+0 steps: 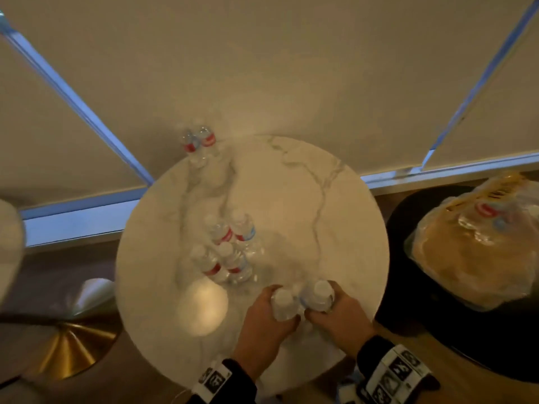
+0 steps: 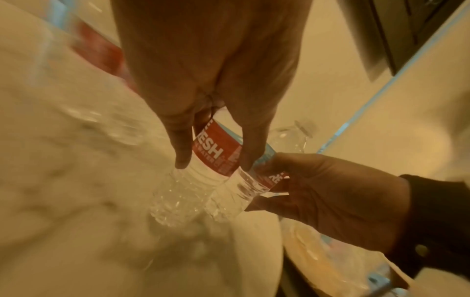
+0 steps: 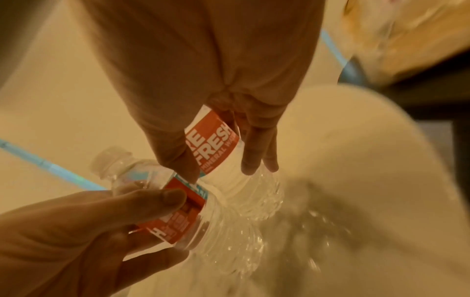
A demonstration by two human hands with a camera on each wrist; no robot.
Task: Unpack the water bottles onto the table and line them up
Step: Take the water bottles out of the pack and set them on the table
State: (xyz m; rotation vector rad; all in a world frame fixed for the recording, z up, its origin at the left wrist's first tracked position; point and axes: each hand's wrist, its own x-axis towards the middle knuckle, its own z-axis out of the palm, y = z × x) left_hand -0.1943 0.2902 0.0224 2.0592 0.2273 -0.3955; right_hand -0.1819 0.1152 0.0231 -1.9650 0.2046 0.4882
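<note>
Clear water bottles with red labels and white caps stand on a round marble table (image 1: 350,228). My left hand (image 1: 269,309) grips one bottle (image 1: 283,301) (image 2: 213,152) round its label. Right beside it, my right hand (image 1: 332,306) grips a second bottle (image 1: 319,293) (image 3: 213,144). The two held bottles touch side by side near the table's front edge. Whether their bases rest on the top I cannot tell. Several bottles (image 1: 230,249) stand clustered mid-table. Two more (image 1: 199,142) stand at the far left rim.
A torn plastic pack (image 1: 472,252) with at least one bottle (image 1: 484,217) inside lies on a black seat (image 1: 408,316) right of the table. A gold stool base (image 1: 67,348) sits at lower left. Window frames run behind the table.
</note>
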